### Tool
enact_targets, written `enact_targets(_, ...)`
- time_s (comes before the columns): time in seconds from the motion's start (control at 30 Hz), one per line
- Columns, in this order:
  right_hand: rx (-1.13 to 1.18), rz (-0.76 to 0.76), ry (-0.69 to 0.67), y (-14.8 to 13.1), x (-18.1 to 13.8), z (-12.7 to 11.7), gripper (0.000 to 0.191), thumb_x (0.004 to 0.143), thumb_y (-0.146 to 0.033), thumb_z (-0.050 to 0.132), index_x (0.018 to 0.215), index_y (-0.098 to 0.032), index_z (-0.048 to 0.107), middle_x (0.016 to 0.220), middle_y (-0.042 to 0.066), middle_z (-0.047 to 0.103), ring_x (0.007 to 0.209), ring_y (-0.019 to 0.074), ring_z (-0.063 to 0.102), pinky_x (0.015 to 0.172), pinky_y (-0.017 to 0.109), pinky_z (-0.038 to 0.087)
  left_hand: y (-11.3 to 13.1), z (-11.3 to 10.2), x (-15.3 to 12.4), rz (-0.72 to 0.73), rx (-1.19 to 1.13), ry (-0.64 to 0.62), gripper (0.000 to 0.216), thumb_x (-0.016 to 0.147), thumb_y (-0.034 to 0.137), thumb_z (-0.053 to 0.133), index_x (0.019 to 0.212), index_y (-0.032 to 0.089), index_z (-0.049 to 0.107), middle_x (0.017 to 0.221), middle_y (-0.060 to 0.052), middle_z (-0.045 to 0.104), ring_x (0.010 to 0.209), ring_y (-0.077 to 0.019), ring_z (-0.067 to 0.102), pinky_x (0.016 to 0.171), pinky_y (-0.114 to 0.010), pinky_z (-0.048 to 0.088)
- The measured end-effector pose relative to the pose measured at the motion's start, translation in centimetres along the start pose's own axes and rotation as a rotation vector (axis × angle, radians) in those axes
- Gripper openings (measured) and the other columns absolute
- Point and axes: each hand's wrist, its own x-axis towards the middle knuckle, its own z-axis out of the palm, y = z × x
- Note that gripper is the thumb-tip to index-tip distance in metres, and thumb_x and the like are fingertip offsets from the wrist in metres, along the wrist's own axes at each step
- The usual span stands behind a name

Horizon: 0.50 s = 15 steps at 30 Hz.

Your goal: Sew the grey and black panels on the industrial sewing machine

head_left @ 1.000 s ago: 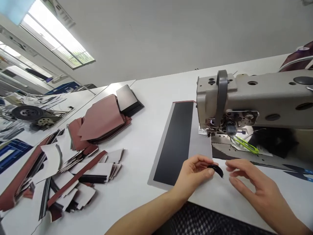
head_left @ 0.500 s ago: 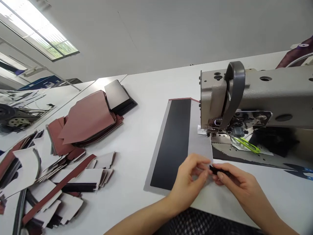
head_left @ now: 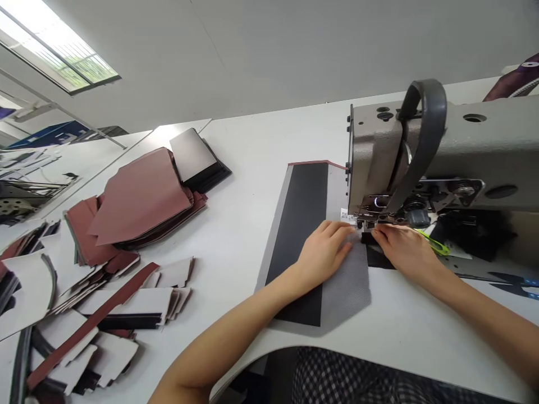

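- My left hand point(head_left: 324, 253) lies flat on the grey mesh panel point(head_left: 347, 289), its fingers point(head_left: 334, 232) spread slightly and pressing down, holding nothing.
- My right hand point(head_left: 404, 248) sits just beside the presser foot point(head_left: 367, 224), its fingers point(head_left: 381, 235) curved down over the small black piece point(head_left: 373, 238). I can't tell whether they pinch it or only press it.
- That black piece lies at the edge of the grey mesh panel, directly in front of the presser foot of the sewing machine point(head_left: 446, 148).
- As I judge it, I'm lining up the piece at the foot. The next move calls for keeping it flat and square there.
- Green thread snips point(head_left: 433, 245) lie just right of my right hand.
- A stack of maroon pieces point(head_left: 138, 193) and scattered cut pieces point(head_left: 122, 303) lie on the bench point(head_left: 240, 224).
- A blue crate point(head_left: 53, 133) stands far off; I can't see what's in it.
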Motion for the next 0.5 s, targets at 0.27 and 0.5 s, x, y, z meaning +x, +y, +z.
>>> enact_targets(0.27, -0.111, -0.055, 0.055, 0.1, 0.9, 1.5, 0.026, 0.096, -0.024, 0.044, 0.079, -0.019, 0.063, 0.077, 0.008, 0.07, 0.067, 0.0211, 0.063, 0.06, 0.031, 0.04, -1.7, 0.7, -1.1, 0.269, 0.226, -0.105, 0.048, 0.103, 0.045, 0.045, 0.14, 0.016, 0.053, 0.146, -0.009, 0.056, 0.133, -0.0288, 0.047, 0.112, -0.045, 0.045)
enact_targets(0.5, -0.166, -0.083, 0.109, -0.3, 0.7, 1.6, 0.03, 0.094, -0.026, 0.045, 0.068, -0.019, 0.06, 0.062, 0.005, 0.064, 0.057, 0.0207, 0.059, 0.06, 0.034, 0.038, -1.8, 0.9, -1.0, 0.289, 0.295, -0.18, 0.054, 0.103, 0.053, 0.038, 0.142, 0.018, 0.054, 0.151, -0.004, 0.052, 0.139, -0.03, 0.042, 0.116, -0.049, 0.035)
